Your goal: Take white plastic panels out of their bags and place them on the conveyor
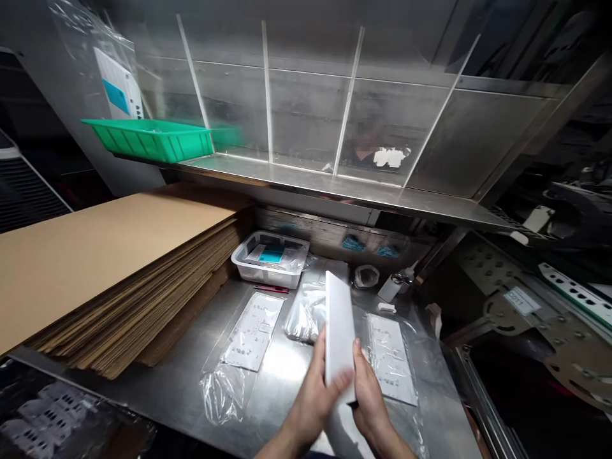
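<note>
Both hands hold a white flat panel [338, 319], tilted upright above the steel table. My left hand [313, 386] grips its left edge, with the thumb across the lower part of the face. Along the right edge, my right hand [367, 395] is closed on the same panel. Left of my hands lies a white panel with cut-outs in a clear bag [255, 331]. Another bagged white panel [392, 357] lies to the right. Behind the held panel is a pile of clear plastic bags [306, 312], partly hidden by it.
A tall cardboard stack [119, 248] fills the left side. At the back stand a translucent bin [270, 277], a red pen [271, 289], a roll of tape [366, 276] and small bottles [391, 288]. A steel shelf [296, 182] overhangs, carrying a green tray [153, 139]. Machinery [526, 306] stands right.
</note>
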{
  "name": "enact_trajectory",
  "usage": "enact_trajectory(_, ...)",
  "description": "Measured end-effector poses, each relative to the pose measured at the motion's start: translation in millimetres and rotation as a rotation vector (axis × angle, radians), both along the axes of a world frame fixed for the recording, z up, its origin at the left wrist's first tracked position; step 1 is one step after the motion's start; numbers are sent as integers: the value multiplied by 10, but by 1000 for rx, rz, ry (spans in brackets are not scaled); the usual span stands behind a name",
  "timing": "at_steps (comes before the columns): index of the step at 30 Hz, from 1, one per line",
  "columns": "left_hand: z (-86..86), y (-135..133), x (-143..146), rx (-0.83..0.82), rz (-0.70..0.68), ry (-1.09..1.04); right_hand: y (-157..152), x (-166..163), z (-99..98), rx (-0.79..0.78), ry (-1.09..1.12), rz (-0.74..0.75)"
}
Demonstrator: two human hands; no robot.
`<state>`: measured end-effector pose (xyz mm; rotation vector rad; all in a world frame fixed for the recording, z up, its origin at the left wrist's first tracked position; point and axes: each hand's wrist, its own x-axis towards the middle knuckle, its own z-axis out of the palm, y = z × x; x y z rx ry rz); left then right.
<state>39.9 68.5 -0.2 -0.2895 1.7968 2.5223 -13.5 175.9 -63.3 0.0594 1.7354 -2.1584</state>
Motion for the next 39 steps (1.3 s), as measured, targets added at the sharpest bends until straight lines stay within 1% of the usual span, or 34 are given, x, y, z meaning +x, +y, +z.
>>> enact_trajectory(1, -25, -48, -41, 55, 150, -31, 12, 1, 48, -7, -58, -61)
enact_trajectory(2, -70, -105, -86, 67, 296, -58, 25, 6, 107, -31, -117, -86)
enact_trajectory(3, -134, -167, -131, 50, 406, -73, 36, 15, 177, -76, -164, -63)
enact_trajectory(4, -212, -229, -170, 25, 460, -75, 44, 26, 254, -138, -191, 9)
enact_trajectory(5, -300, -284, -199, 4, 465, -69, 48, 39, 333, -203, -206, 101)
enact_trajectory(7, -475, -351, -226, 5, 423, -76, 41, 69, 477, -298, -213, 256)
enact_trajectory(9, -607, -353, -220, 23, 385, -96, 20, 100, 574, -308, -207, 305)
enact_trajectory(12, -692, -292, -198, 45, 369, -105, -15, 134, 614, -286, -190, 302)
enact_trajectory(19, -702, -247, -203, 79, 306, -113, -22, 147, 598, -274, -166, 306)
enact_trajectory(25, -730, -207, -195, 70, 293, -121, -17, 163, 630, -283, -164, 312)
enact_trajectory(33, -735, -203, -179, 49, 262, -125, -31, 185, 614, -285, -157, 322)
enact_trajectory(39, -738, -179, -182, 50, 252, -125, -44, 197, 596, -301, -138, 357)
